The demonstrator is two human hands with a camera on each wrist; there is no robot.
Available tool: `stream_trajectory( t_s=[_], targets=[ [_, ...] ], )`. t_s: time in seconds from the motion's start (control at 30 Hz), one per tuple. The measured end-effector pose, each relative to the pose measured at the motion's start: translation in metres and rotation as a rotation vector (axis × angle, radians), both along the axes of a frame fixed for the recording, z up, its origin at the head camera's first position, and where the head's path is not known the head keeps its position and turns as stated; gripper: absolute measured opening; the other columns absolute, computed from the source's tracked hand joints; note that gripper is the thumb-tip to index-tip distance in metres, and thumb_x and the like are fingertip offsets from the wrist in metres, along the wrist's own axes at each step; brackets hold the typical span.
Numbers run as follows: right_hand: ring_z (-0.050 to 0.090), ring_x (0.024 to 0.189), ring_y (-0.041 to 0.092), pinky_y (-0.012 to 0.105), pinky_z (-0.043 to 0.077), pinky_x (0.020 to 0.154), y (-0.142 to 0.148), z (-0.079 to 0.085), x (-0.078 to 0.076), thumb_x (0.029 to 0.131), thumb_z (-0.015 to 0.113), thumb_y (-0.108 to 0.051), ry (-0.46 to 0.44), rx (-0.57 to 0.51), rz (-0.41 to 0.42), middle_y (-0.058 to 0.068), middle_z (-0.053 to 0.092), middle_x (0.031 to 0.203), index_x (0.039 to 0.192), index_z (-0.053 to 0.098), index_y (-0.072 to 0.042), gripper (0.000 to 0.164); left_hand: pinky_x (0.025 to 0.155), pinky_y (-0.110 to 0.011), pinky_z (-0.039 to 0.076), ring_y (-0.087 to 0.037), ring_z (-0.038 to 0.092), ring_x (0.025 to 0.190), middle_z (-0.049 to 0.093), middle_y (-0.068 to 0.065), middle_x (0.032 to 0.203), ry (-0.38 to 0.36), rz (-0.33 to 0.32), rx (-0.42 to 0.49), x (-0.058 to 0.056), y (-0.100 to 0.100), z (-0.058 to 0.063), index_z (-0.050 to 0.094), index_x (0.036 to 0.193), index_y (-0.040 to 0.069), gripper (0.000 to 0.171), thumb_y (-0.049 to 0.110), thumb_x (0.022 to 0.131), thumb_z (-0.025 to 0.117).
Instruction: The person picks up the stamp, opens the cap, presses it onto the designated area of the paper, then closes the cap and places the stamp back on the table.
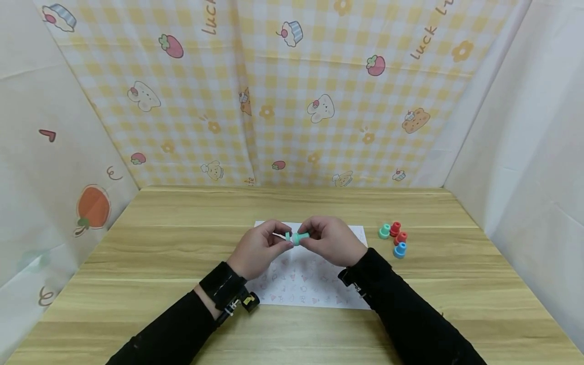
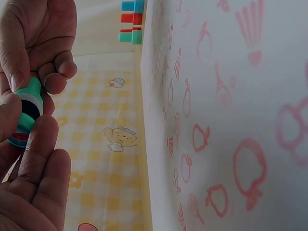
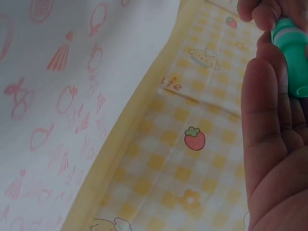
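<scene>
Both hands meet above a white sheet of paper (image 1: 315,271) printed with small red pictures. Between them is a small green toy stamp (image 1: 298,239), its handle pinched by my right hand (image 1: 335,241). My left hand (image 1: 260,248) pinches the green cap (image 1: 288,236) at the stamp's other end. The left wrist view shows a white ring and a dark band between handle (image 2: 32,89) and cap (image 2: 30,121), with a red patch lower down. Whether the two parts are fully separate, I cannot tell. In the right wrist view, fingers partly hide the green stamp (image 3: 293,57).
Several stamps stand together right of the paper: a green stamp (image 1: 385,231), a red stamp (image 1: 395,229), another red stamp (image 1: 401,238) and a blue stamp (image 1: 400,250). The wooden table (image 1: 191,218) ends at a yellow checked cloth (image 1: 283,137), with white cloths at both sides.
</scene>
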State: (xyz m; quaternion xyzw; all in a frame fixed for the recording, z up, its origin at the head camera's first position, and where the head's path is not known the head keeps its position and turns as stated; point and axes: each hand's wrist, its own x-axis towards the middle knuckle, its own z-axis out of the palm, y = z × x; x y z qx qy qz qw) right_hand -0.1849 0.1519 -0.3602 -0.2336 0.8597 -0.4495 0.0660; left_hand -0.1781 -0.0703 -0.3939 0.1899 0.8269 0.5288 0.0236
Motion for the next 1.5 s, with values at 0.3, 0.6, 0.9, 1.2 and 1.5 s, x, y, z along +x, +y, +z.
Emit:
stream_trajectory(
  t_s=[0.3, 0.6, 0.9, 1.2, 1.5],
  targets=[
    [0.067, 0.087, 0.012, 0.024, 0.057, 0.076, -0.0032, -0.0006, 0.0026, 0.099, 0.072, -0.011, -0.003, -0.022, 0.013, 0.004, 0.075, 0.098, 0.106, 0.073, -0.008, 0.008, 0.071, -0.022, 0.057, -0.032, 0.077, 0.097, 0.073, -0.005, 0.11, -0.001, -0.034, 0.009, 0.002, -0.0007, -0.0006, 0.068, 0.118, 0.01, 0.022, 0.011, 0.098, 0.076],
    [0.068, 0.087, 0.01, 0.024, 0.058, 0.078, -0.006, -0.0015, 0.003, 0.099, 0.072, -0.011, 0.022, -0.008, 0.016, 0.003, 0.075, 0.1, 0.105, 0.073, -0.009, 0.006, 0.069, -0.022, 0.055, -0.032, 0.076, 0.093, 0.075, -0.008, 0.106, -0.02, -0.033, -0.007, 0.0039, -0.0014, -0.0003, 0.068, 0.12, 0.01, 0.023, 0.013, 0.098, 0.075],
    [0.068, 0.087, 0.01, 0.024, 0.057, 0.077, -0.007, -0.0016, 0.0043, 0.099, 0.073, -0.011, 0.029, -0.005, 0.015, 0.002, 0.075, 0.098, 0.103, 0.074, -0.009, 0.005, 0.07, -0.023, 0.055, -0.031, 0.076, 0.093, 0.075, -0.005, 0.104, -0.016, -0.028, -0.017, 0.0047, -0.0014, 0.0004, 0.069, 0.12, 0.011, 0.023, 0.014, 0.098, 0.076],
    [0.068, 0.087, 0.009, 0.025, 0.057, 0.078, -0.0071, -0.0001, 0.006, 0.099, 0.073, -0.012, 0.016, 0.014, 0.0, 0.001, 0.076, 0.099, 0.104, 0.074, -0.011, 0.005, 0.07, -0.023, 0.056, -0.031, 0.076, 0.092, 0.074, -0.002, 0.102, -0.013, -0.036, -0.007, 0.004, -0.0006, -0.0008, 0.069, 0.117, 0.011, 0.022, 0.013, 0.097, 0.077],
    [0.069, 0.085, 0.009, 0.024, 0.058, 0.077, -0.0079, -0.002, 0.0071, 0.098, 0.074, -0.009, 0.021, -0.004, -0.005, 0.002, 0.076, 0.098, 0.103, 0.074, -0.01, 0.005, 0.069, -0.023, 0.057, -0.011, 0.07, 0.083, 0.074, 0.0, 0.097, 0.019, -0.024, -0.026, 0.0041, 0.0006, -0.0001, 0.069, 0.115, 0.011, 0.022, 0.013, 0.095, 0.079]
  ],
)
